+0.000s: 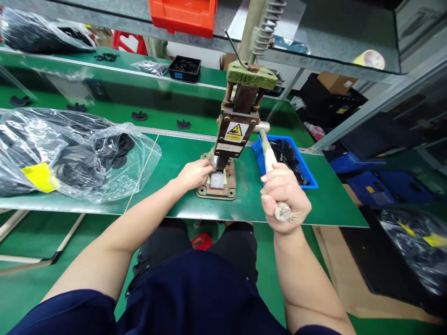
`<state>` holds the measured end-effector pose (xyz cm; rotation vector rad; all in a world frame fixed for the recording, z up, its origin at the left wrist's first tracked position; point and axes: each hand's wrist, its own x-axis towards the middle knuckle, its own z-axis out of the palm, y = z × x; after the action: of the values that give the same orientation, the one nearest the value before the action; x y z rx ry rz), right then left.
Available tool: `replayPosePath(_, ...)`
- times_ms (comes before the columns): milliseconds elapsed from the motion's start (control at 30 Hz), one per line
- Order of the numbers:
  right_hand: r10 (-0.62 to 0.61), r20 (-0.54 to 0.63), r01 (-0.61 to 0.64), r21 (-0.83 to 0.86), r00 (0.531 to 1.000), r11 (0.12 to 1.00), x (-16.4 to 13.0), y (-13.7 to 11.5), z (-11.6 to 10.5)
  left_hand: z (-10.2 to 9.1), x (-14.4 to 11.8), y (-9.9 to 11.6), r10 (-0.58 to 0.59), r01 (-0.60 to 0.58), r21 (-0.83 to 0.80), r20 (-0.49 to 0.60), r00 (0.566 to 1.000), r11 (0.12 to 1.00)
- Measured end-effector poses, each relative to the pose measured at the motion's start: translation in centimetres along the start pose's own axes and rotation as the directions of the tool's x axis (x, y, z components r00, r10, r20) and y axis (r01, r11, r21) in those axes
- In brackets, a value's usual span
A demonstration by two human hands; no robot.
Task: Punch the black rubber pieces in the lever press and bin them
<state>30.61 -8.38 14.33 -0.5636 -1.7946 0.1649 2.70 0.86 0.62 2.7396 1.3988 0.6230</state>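
Right hand (284,195) closed its grip round press lever (268,156); left hand (195,174) pinched white block (217,179) on press base (216,190), mid-desk. I judged: pressing step; next needs fingers clear

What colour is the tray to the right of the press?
Blue; the tray holds black parts and shows best in the head view, behind the right hand.

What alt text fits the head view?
A person's right hand grips the lever handle of a small hand press while the left hand reaches its base; a blue bin sits right.
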Motion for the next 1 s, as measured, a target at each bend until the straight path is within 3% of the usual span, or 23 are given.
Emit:
replayPosePath(200,-0.012,-0.028,0.012,-0.016,1.0,1.0,-1.5,0.6,0.5,0.0,0.4,0.1,0.015,-0.015,-0.051,-0.003,1.0,0.999)
replayPosePath(500,0.005,-0.064,-0.001,0.054,0.998,0.999,2.7,0.0,-0.3,-0.2,0.5,0.6,-0.02,0.018,-0.098,-0.019,1.0,0.995)
replayPosePath(800,-0.102,-0.059,0.1,-0.032,0.993,0.994,-2.8,2.2,0.9,0.1,0.2,0.8,-0.037,0.032,-0.115,-0.039,0.999,0.993)
replayPosePath(1000,-0.116,-0.117,0.109,-0.065,0.986,0.992,-3.0,2.8,1.2,-0.8,-1.1,0.5,-0.031,0.02,-0.174,-0.062,0.998,0.985)
